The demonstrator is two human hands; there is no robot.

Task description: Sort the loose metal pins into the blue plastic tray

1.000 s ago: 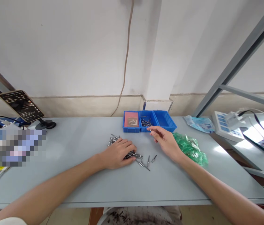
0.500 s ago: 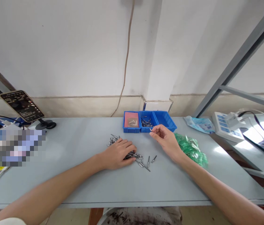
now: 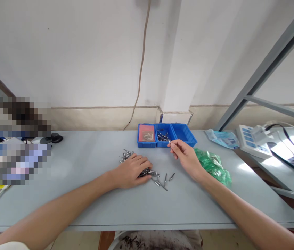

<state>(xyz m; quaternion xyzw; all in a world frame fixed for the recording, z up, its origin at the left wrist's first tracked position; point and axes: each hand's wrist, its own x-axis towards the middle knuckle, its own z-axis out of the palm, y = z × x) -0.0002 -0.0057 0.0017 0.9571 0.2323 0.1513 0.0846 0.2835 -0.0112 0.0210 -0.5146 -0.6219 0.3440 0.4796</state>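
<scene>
My left hand [image 3: 132, 170] rests cupped over a pile of pop rivets [image 3: 148, 172], its fingers slightly apart; part of the pile is hidden under the palm. A few loose rivets [image 3: 165, 179] lie just right of it on the table. My right hand [image 3: 185, 156] is at the front edge of the middle blue bin [image 3: 164, 144], thumb and fingers pinched on a rivet [image 3: 169, 142] mostly covered by the fingertips. That bin holds several rivets [image 3: 163, 136].
Left of the middle bin, another blue bin [image 3: 146, 144] holds a pink sheet [image 3: 146, 128] and a small clear bag. A third blue bin [image 3: 183, 133] stands right. Green plastic bag [image 3: 213, 166], blue packet [image 3: 222, 139] and power strip [image 3: 250, 140] lie farther right. Cables run along the left side.
My right hand has shifted slightly, its fingertips turning toward the front of the middle bin. My left hand stays on the pile.
</scene>
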